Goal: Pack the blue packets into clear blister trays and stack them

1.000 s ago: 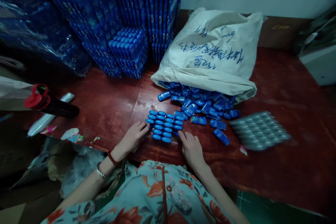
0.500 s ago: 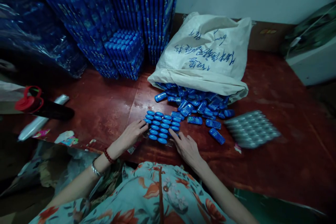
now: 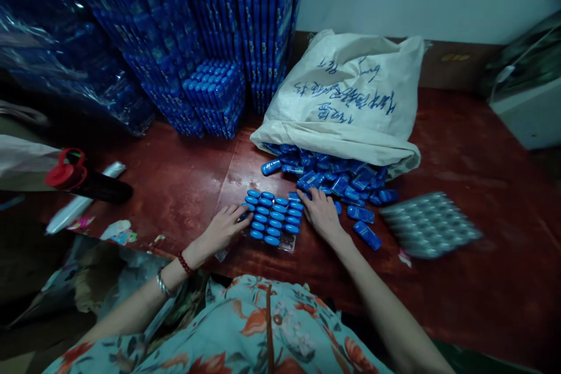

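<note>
Several blue oval pieces [image 3: 274,215] stand in rows in a clear tray on the red-brown table, and part of the tray's near right corner [image 3: 287,242] shows bare. At the rows' left edge is my left hand [image 3: 225,227], its fingers bent around a small dark blue piece at the fingertips. My right hand [image 3: 322,214] reaches to the near edge of a heap of wrapped blue pieces [image 3: 339,181], fingers apart, the fingertips touching a piece beside the rows. The heap spills from the mouth of a white sack [image 3: 346,90].
Stacks of filled blue trays [image 3: 214,93] rise at the back left. A black bottle with a red lid [image 3: 103,186] lies by a clear plastic roll [image 3: 72,210] on the left. Clear moulded trays [image 3: 432,225] sit at the right.
My right hand has moved from the rows' near right side up and right to the heap, uncovering the tray corner. My left hand stays at the rows' left edge. The view has shifted slightly.
</note>
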Demonstrator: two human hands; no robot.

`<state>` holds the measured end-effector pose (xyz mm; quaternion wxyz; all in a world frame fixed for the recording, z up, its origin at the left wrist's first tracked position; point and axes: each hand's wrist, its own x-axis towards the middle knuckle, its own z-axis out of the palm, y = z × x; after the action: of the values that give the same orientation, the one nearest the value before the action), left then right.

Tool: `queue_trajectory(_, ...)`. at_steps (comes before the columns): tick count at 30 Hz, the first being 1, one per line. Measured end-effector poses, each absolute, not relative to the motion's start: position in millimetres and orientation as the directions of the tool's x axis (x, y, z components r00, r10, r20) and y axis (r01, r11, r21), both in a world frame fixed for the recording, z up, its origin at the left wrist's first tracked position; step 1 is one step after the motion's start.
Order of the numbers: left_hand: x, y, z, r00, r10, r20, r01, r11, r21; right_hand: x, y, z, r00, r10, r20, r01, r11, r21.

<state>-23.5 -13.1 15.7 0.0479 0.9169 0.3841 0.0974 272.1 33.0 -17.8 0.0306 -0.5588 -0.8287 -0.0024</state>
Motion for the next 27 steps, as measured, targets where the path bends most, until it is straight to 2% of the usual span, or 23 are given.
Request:
queue_trajectory(3, -23.9, 4.0, 22.2, 0.683, 0.690, 0.241, 0.652, -0.724, 0.227, 265.4, 38.0, -18.1, -0.363, 0.931, 0.029, 0.932, 0.363, 0.015)
queue_trajectory(6, -13.7, 49.7, 25.1, 0.491, 0.811, 0.318, 0.710, -0.584, 0.394, 263.3, 30.1, -22.2, -0.328, 0.944, 0.043, 0.942, 0.330, -0.064)
queue_trajectory(8, -0.9, 87.7, 19.7, 0.353, 0.891, 0.287, 0.761, -0.451, 0.466, 265.5, 18.0, -24.4, -0.274, 0.958, 0.082, 0.937, 0.286, -0.203)
queue_trajectory(11, 21.2, 134.5, 3.8, 0.371, 0.922, 0.112, 0.783, -0.376, 0.495, 273.1, -8.1, -23.8, -0.099, 0.988, 0.120, 0.840, 0.148, -0.523)
queue_trajectory(14, 34.4, 153.1, -9.4, 0.412, 0.909, 0.058, 0.768, -0.381, 0.515, 281.7, -37.3, -20.3, 0.104, 0.995, -0.011, 0.601, -0.071, -0.796)
queue_trajectory(16, 30.9, 149.5, -13.2, 0.411, 0.910, 0.062, 0.749, -0.376, 0.545, 286.5, -54.2, -18.7, 0.161, 0.976, -0.145, 0.398, -0.198, -0.895)
queue_trajectory(18, 15.5, 135.2, -14.3, 0.389, 0.919, 0.059, 0.743, -0.351, 0.570, 290.0, -67.0, -18.2, 0.143, 0.961, -0.236, 0.250, -0.266, -0.931)
queue_trajectory(20, -9.3, 110.9, -14.7, 0.295, 0.953, 0.066, 0.738, -0.271, 0.618, 291.9, -75.0, -17.7, 0.098, 0.959, -0.268, 0.208, -0.283, -0.936)
queue_trajectory(25, -70.2, 16.9, -13.4, -0.181, 0.982, 0.053, 0.621, 0.072, 0.781, 286.9, -78.9, -6.9, -0.001, 0.972, -0.236, 0.355, -0.220, -0.908)
queue_trajectory(27, -77.4, -22.6, -11.5, -0.271, 0.962, 0.016, 0.568, 0.147, 0.810, 281.5, -77.8, 0.8, -0.060, 0.978, -0.199, 0.469, -0.149, -0.871)
